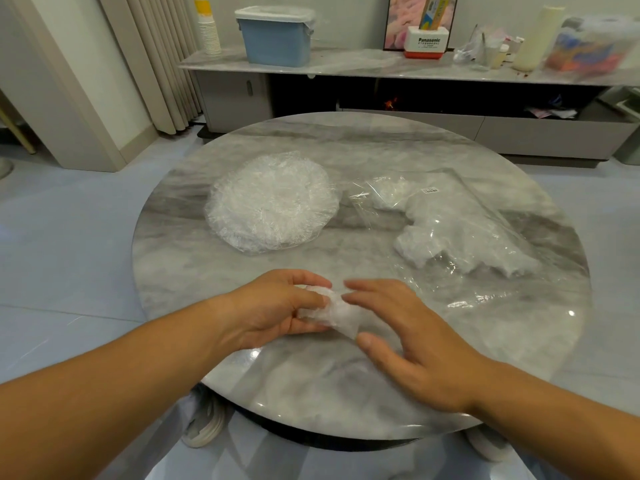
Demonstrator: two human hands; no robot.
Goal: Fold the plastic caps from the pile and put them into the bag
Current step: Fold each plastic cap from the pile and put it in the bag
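A round pile of clear plastic caps (272, 206) lies flat on the marble table's left-centre. To its right lies a clear bag (464, 220) holding several folded white caps. Near the front edge my left hand (277, 306) grips a small, crumpled, partly folded cap (332, 313) between thumb and fingers. My right hand (401, 337) hovers just right of that cap with its fingers straight and spread; the fingertips reach the cap's right side, and the thumb sits below it.
The round marble table (346, 382) ends close in front of me. Behind it stands a low cabinet (381, 69) bearing a blue lidded bin (277, 34), paper cups, a Panasonic box and bottles. Grey floor surrounds the table.
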